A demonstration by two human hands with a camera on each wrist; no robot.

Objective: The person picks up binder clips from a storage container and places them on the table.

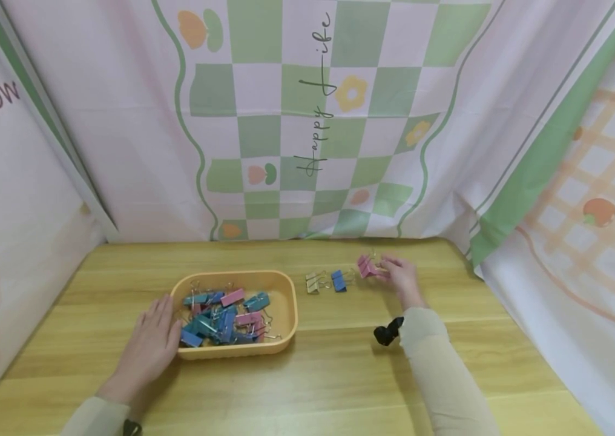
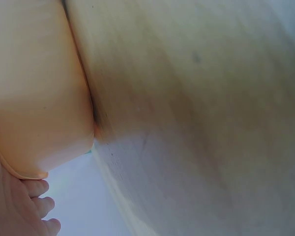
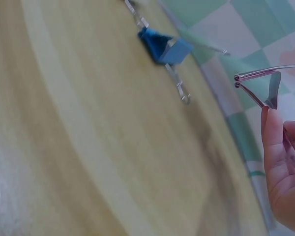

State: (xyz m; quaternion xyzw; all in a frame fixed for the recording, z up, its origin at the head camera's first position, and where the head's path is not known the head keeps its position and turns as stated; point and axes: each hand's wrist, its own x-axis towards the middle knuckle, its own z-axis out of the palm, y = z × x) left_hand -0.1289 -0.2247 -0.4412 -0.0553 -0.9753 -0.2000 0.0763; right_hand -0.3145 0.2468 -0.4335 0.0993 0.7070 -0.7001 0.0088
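Between its thumb and fingers my right hand (image 1: 402,280) pinches a pink binder clip (image 1: 365,266) by a wire handle. In the right wrist view the binder clip (image 3: 273,91) is seen edge-on above the fingertips. Just left of it a blue binder clip (image 1: 339,281) and a pale yellow binder clip (image 1: 313,283) stand side by side on the table. My left hand (image 1: 149,336) lies with straight fingers along the left side of a yellow tray (image 1: 284,309). Blue, teal and pink binder clips (image 1: 226,324) lie heaped inside it.
The wooden table (image 1: 307,393) runs back to a hanging checkered cloth (image 1: 307,121). White cloth walls (image 1: 24,181) close in the sides. Near the right sleeve cuff sits a small black object (image 1: 388,332), apparently part of the wrist gear.
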